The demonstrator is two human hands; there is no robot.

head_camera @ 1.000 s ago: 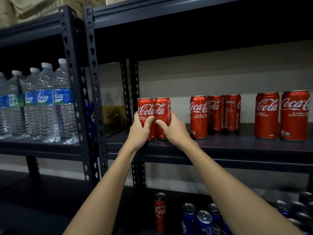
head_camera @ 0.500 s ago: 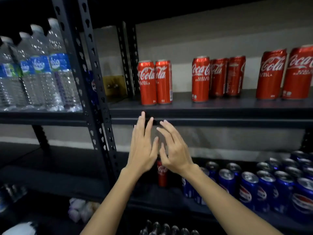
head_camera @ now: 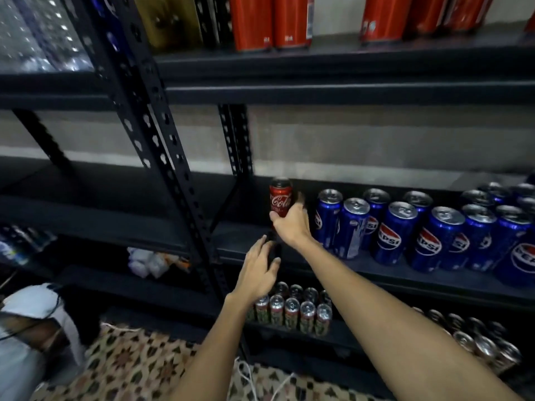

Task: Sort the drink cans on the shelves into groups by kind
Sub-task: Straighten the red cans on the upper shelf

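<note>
Both hands let go of the two red cans up top and came down. Now the right hand (head_camera: pixel 291 224) holds the lone red can (head_camera: pixel 280 198) on the middle shelf (head_camera: pixel 376 273).

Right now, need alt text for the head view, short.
The right hand grips a lone red cola can on the middle shelf, left of a cluster of blue cans. The left hand hovers open just below it. More red cans stand on the shelf above, and smaller cans sit on the shelf below.
</note>
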